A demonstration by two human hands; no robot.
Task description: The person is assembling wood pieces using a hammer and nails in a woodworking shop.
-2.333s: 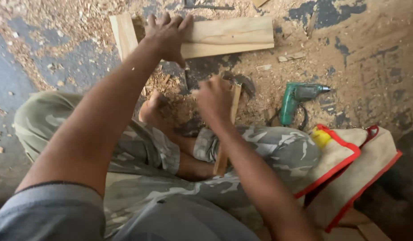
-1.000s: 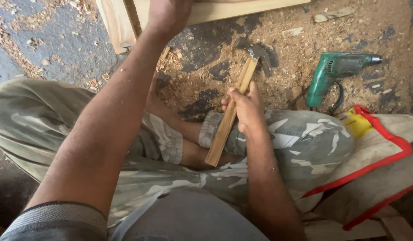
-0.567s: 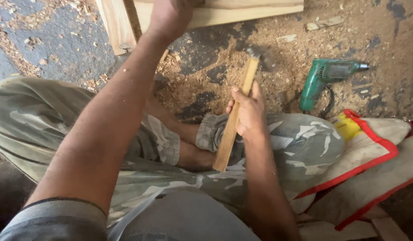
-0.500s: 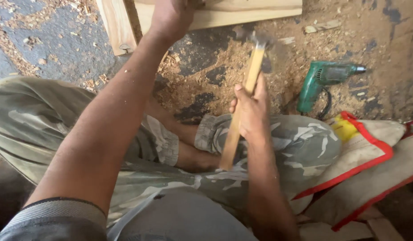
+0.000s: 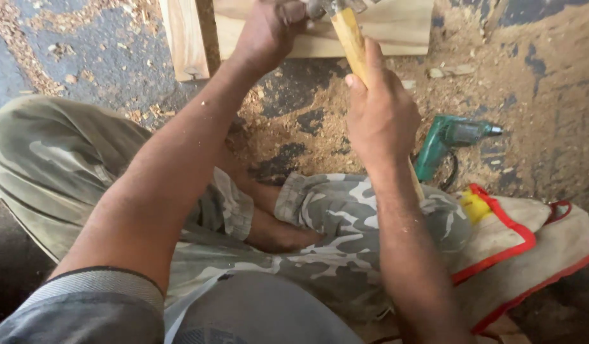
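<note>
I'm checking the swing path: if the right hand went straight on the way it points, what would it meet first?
Probably the pale wooden board. The right hand grips a hammer whose head already sits over it, beside the left hand; depth is unclear.

The person is wearing a grey short-sleeved shirt with a thin dark band edging the left sleeve (image 5: 103,280), well back from the fingers. Both forearms are showing bare from sleeve to fingertips, with pale specks of sawdust clinging to them. Below the left hand (image 5: 269,32) and right hand (image 5: 380,114), loose camouflage trousers (image 5: 345,216) in olive, grey and off-white are covering the legs, their cuffs rolled up at the shins.
</note>
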